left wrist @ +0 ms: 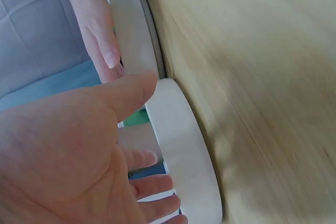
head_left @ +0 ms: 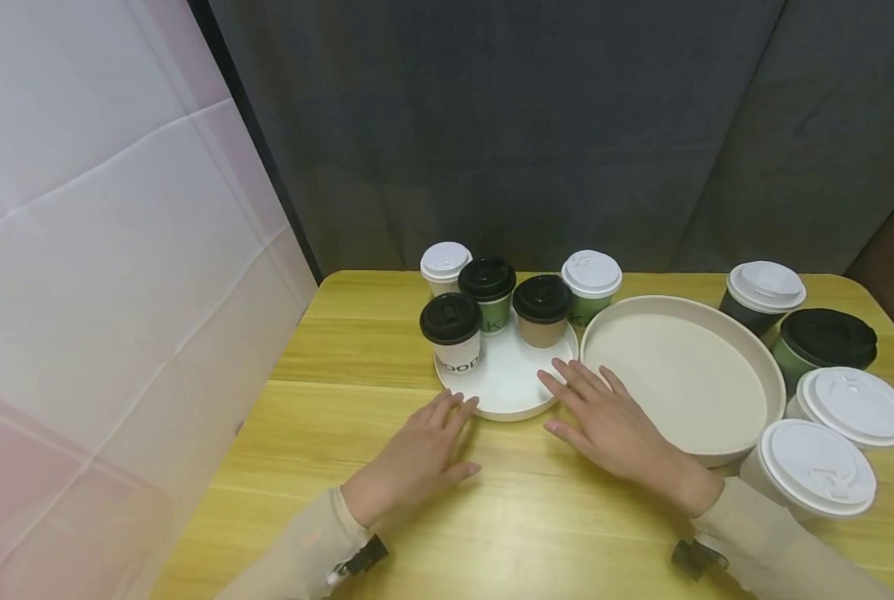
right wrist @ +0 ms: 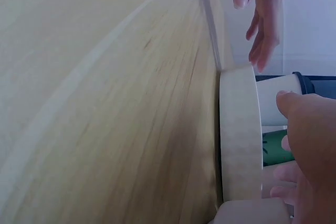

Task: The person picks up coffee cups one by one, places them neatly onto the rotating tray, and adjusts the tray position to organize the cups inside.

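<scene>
A small white round tray (head_left: 508, 387) bears three black-lidded paper cups: a white cup (head_left: 457, 354), a green cup (head_left: 495, 315) and a brown cup (head_left: 541, 332). My left hand (head_left: 420, 454), fingers extended, is at the tray's front left edge; whether it touches the rim I cannot tell. Over the tray's right edge my right hand (head_left: 600, 417) spreads its fingers, near the larger cream tray (head_left: 675, 375), which has nothing on it. In the left wrist view the left palm (left wrist: 58, 150) shows with nothing in it. The right hand (right wrist: 310, 140) likewise holds nothing.
Behind the small tray stand a white-lidded cup (head_left: 445, 265) and a white-lidded green cup (head_left: 591, 283). Several larger lidded cups, among them a black-lidded green one (head_left: 825, 342) and a white one (head_left: 814, 467), line the table's right side. A dark curtain (head_left: 491, 125) hangs behind the wooden table (head_left: 304, 467).
</scene>
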Available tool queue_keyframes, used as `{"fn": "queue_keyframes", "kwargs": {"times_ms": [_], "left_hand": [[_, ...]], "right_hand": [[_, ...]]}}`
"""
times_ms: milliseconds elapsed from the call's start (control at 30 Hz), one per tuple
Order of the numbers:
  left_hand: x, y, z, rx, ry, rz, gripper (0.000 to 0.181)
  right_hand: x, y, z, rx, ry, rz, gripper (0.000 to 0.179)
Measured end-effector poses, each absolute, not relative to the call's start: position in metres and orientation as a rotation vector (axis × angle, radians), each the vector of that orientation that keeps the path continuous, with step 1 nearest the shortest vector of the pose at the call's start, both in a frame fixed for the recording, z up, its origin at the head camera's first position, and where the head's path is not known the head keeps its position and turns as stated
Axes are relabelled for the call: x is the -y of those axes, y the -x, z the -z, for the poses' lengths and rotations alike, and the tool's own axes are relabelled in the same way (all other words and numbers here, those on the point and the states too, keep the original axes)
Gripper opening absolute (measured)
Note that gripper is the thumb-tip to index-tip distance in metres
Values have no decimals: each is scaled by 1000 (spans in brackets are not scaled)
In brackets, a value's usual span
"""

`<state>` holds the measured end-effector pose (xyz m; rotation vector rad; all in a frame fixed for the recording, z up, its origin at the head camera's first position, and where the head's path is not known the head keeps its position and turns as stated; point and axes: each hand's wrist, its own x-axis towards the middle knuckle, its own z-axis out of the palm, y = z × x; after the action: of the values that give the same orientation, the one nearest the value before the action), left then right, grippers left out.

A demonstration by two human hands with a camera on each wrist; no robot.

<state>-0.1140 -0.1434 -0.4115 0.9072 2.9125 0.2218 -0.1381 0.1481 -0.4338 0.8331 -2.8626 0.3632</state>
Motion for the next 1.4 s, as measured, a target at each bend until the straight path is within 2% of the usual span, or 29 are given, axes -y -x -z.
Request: {"fn": "queue_keyframes", "kwargs": {"times_ms": [733, 1033, 1400], "left_hand": [[158, 127, 400, -2875, -912, -254, 77], [157, 140, 338, -2898, -805, -191, 61], [159, 189, 280, -3019, -812, -317, 48]], "right_hand": [[-142, 134, 434, 2836, -894, -359, 65], [-135, 139, 427, 2742, -916, -424, 66], [-109, 153, 398, 2770, -865, -920, 63]]}}
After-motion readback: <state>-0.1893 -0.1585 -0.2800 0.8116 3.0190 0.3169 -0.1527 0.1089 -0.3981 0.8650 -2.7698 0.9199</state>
